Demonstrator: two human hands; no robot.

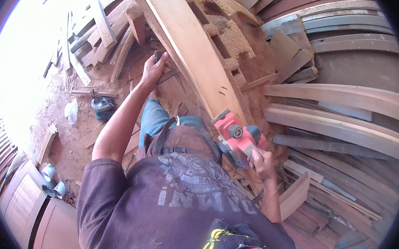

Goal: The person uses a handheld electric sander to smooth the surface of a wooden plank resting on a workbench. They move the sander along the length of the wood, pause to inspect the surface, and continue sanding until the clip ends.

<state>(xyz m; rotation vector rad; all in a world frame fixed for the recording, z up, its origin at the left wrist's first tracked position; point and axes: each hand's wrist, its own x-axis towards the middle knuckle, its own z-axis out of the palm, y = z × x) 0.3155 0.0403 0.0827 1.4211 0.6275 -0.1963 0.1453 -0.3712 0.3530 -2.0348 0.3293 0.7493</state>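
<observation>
My right hand point(262, 165) is wrapped round the rear handle of a red electric planer point(241, 138), which has a black knob on top. The planer rests over the near part of a long pale wooden beam point(195, 56). My left hand point(154, 69) is stretched out beyond my knees, beside the beam's left edge. Its fingers close round a small dark object point(157, 56) whose kind I cannot make out. Dark pencil-like marks show on the beam just ahead of the planer.
Sawdust point(226, 36) is heaped right of the beam around hollow blocks. Stacked boards point(336, 120) fill the right side. Wood offcuts point(104, 30) lie at the far left. A dark bucket point(102, 107) and a clear plastic bag point(71, 112) sit on the ground. Wooden panels point(55, 233) lie lower left.
</observation>
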